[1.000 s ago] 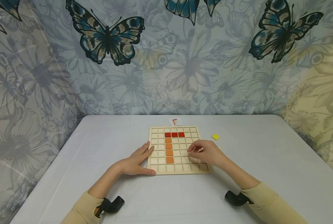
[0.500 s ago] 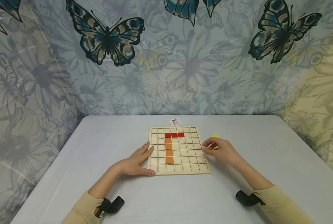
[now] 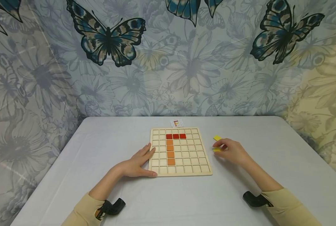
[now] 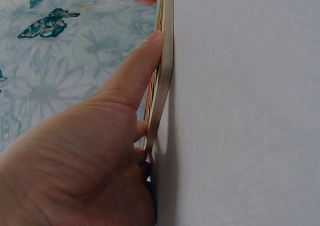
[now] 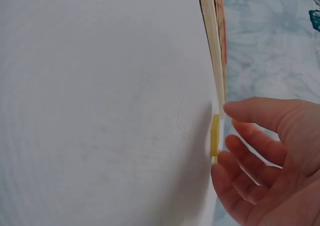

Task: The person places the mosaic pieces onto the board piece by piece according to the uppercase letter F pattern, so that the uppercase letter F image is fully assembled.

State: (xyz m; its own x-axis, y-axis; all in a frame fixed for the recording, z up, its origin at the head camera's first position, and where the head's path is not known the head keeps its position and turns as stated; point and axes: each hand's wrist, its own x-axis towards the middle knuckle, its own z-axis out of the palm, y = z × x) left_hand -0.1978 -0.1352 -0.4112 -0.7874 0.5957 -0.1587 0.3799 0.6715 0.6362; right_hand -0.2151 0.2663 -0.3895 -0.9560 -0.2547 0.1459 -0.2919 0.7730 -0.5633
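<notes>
My left hand (image 3: 136, 162) lies with fingers spread at the left edge of a wooden grid board (image 3: 190, 171), its thumb on the near corner. In the left wrist view the thumb (image 4: 132, 68) runs along the board's side (image 4: 167, 46). Beyond the board's right edge, my right hand (image 3: 232, 152) hovers at a yellow square tile (image 3: 217, 149), thumb and fingers parted around it. The right wrist view shows that yellow tile (image 5: 214, 136) flat on the table, between the thumb and fingertips. Three red tiles (image 3: 176, 136) form a row on the board, with several orange tiles (image 3: 170, 154) in a column below.
Another yellow tile (image 3: 217, 137) lies just behind the right hand's fingers. A small printed card (image 3: 177, 123) with a coloured grid pattern sits behind the board. A white cloth covers the table (image 3: 184, 201), which meets a butterfly-patterned backdrop (image 3: 193, 72).
My right hand has moved right, from over the board to the nearer yellow tile beside it. The left hand and the red and orange tiles have stayed in place.
</notes>
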